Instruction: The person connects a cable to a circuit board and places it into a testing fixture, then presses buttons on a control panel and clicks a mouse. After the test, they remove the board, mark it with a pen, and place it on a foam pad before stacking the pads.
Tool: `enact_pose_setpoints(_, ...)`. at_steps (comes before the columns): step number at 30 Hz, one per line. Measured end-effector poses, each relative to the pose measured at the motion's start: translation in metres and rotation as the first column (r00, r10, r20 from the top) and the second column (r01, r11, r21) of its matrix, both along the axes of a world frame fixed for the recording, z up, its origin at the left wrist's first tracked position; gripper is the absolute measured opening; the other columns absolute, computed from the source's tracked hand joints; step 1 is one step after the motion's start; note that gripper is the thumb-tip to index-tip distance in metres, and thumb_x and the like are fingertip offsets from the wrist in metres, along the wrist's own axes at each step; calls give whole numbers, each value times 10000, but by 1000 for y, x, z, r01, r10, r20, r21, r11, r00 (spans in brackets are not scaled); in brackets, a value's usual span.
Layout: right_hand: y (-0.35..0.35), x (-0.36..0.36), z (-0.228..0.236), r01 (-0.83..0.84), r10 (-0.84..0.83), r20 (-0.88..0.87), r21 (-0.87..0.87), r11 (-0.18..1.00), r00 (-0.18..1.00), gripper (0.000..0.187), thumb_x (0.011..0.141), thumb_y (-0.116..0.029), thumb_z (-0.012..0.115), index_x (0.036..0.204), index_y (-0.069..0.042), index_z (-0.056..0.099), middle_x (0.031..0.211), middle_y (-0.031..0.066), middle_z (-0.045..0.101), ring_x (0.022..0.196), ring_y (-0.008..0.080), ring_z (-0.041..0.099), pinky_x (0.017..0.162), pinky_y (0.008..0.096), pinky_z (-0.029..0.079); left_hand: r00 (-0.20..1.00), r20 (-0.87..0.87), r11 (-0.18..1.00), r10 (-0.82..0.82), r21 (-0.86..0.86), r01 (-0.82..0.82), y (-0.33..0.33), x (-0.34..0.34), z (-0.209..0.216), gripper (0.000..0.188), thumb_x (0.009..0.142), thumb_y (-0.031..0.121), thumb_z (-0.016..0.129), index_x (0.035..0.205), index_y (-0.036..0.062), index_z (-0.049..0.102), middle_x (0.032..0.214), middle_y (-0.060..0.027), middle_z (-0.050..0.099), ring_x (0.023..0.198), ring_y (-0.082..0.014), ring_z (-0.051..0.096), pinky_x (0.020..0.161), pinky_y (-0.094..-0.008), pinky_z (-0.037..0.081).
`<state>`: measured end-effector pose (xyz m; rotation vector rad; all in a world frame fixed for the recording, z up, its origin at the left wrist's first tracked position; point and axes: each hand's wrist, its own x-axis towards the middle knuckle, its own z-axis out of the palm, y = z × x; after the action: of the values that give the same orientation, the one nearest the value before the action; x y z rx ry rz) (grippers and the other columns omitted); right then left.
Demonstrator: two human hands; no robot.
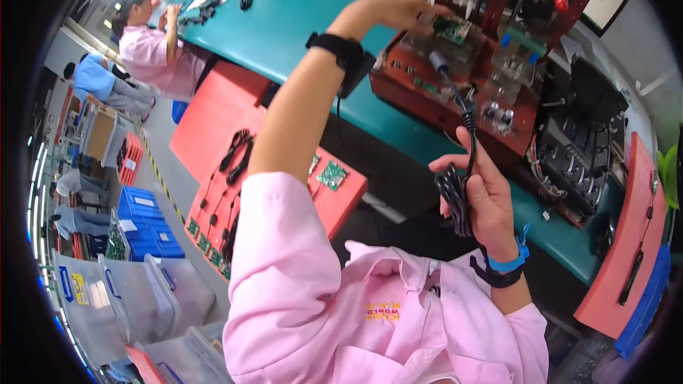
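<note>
My right hand (489, 203) is closed around a coiled bundle of black cable (453, 200). From the bundle the cable rises past my fingers to a thick cylindrical plug end (440, 64) at the front of a dark red test fixture (398, 92). My left hand (413, 16) reaches across to the fixture with its fingers stretched out. They hover at or beside a green circuit board (452, 29) lying in the fixture's nest; whether they touch it I cannot tell.
Behind the fixture runs a green bench (299, 21). A pink foam board with circuit boards and cables (331, 175) lies at left, another pink board (617, 270) at far right. Black equipment (580, 149) stands right of the fixture. A person in pink (153, 57) works at the bench's far left.
</note>
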<state>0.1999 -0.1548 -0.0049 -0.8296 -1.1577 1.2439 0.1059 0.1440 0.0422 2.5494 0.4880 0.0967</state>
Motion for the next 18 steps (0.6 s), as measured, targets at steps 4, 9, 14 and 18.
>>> enact_pose_setpoints(4,0,-1,-11,-65,62,-36,-90,994,997,585,888,-316,453,1344,-32,220,1047,130,544,672,96,544,605,204,457,999,48,996,10,91,-14,15,-4,-16,457,798,212,586,1235,228,458,927,-86,578,860,-185,527,763,-300,412)
enact_pose_setpoints(9,5,0,-30,-46,43,158,15,999,986,501,890,-219,454,1314,-7,292,1070,120,544,821,87,524,709,202,432,906,423,998,-13,-51,39,24,-2,-42,434,781,168,605,1198,163,487,974,-93,569,929,-212,528,816,-306,404)
enact_pose_setpoints(14,-4,3,-32,-198,214,237,-89,976,948,451,868,-153,457,1279,8,359,1072,116,554,886,110,523,756,216,424,814,577,962,69,177,-208,-22,-36,-35,401,757,132,623,1137,86,503,1027,-119,540,1006,-279,497,864,-333,393)
enact_pose_setpoints(18,2,2,-26,-451,456,282,-86,888,844,440,856,-145,469,1261,5,385,1054,124,570,880,153,552,758,248,439,696,652,735,303,305,-606,-112,-136,-6,450,722,53,637,1146,73,487,1160,-81,496,1042,-197,475,879,-335,373)
